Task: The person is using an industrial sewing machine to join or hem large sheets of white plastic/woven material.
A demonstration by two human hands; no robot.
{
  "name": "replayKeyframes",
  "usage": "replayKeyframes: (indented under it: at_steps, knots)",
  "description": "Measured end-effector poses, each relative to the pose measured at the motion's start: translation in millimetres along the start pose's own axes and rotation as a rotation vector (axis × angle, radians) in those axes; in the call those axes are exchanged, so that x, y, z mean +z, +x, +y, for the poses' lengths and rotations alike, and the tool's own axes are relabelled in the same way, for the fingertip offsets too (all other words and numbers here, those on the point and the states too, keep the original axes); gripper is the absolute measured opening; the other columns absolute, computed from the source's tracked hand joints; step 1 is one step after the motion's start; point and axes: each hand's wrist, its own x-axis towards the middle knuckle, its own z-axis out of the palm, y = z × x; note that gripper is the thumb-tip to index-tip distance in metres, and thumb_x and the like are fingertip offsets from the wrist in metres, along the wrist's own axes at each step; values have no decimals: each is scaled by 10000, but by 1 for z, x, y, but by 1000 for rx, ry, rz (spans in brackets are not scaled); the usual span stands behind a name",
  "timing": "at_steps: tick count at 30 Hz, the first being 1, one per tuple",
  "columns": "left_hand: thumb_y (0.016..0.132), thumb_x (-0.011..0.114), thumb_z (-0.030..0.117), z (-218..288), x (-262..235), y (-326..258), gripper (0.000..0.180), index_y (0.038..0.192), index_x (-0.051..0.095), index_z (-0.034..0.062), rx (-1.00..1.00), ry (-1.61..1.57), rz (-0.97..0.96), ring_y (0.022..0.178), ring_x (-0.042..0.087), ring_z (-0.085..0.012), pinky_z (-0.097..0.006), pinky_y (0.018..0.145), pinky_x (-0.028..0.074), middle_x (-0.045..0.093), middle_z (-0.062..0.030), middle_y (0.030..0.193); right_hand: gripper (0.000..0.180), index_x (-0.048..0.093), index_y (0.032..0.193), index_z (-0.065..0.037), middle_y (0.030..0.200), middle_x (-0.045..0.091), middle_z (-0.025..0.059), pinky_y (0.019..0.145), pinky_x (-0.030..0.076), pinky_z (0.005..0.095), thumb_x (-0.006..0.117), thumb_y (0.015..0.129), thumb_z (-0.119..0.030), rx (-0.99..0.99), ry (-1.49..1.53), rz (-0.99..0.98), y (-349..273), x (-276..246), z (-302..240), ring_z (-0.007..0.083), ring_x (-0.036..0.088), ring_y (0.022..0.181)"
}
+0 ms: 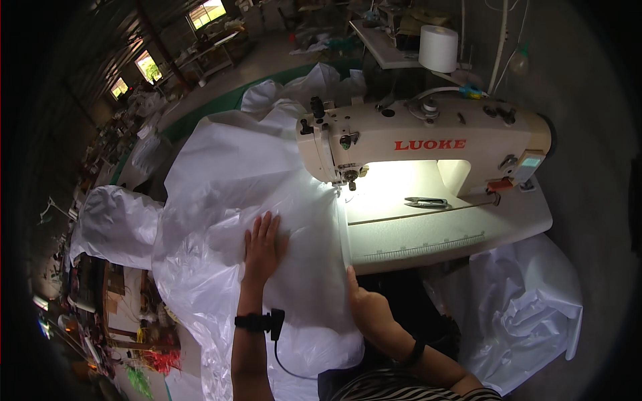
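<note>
A large, shiny white sheet (221, 167) drapes over the left side of the work surface, and its right edge runs up to the needle area of a cream sewing machine (401, 134). My left hand (263, 247) lies flat on this sheet, fingers stretched forward, left of the needle. Close to the table's near edge, my right hand (369, 309) holds the sheet's right edge, the index finger extended along it and the other fingers curled. The thumb is hidden. Lamp light falls on the machine bed, where thread snips (426, 202) lie right of the needle.
More white sheeting (521, 307) hangs at the right below the table (455, 234). A white thread cone (438, 49) stands behind the machine. At the left, a cluttered shelf (127, 341) holds coloured strings. Windows and further tables appear at the far left.
</note>
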Motion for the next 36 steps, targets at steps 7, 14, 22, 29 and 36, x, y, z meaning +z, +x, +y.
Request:
replayKeyframes:
  at_steps: [7,14,22,29,36]
  knots:
    - [950,528,429,-31,30,74,596,1445,415,115,5,0,-7,1412,322,-338,-575,1128,248,389,-138,1508,503,431,1348,129,664,662,137,494,536,390,494,867,-3,94,105,-8,64,-15,19,292,671,571]
    - [908,624,246,-30,-15,89,500,1359,503,68,28,-304,-90,1354,410,-347,-430,1113,353,423,-151,1481,631,258,1453,28,776,670,186,663,553,414,558,913,-101,109,440,-82,65,-14,28,310,699,743]
    - [928,618,254,-9,-44,-73,510,1402,479,125,-94,-52,42,1428,327,-306,-606,1139,209,405,-83,1511,507,429,1331,59,1068,646,128,866,500,305,658,924,-138,362,1516,-255,-36,74,2,165,615,986]
    - [958,566,297,-70,-24,-69,518,1443,443,164,-134,21,13,1461,263,-257,-604,1156,122,371,-25,1543,414,559,1240,54,1108,645,97,913,492,314,630,855,-79,290,1686,-817,-97,37,36,167,609,1008]
    - [967,532,197,-87,-19,-66,431,1392,496,133,-136,-19,95,1435,312,-271,-532,1172,167,422,-64,1502,466,532,1277,72,1111,654,95,878,495,274,611,841,-71,506,1454,-752,-139,35,91,154,628,969]
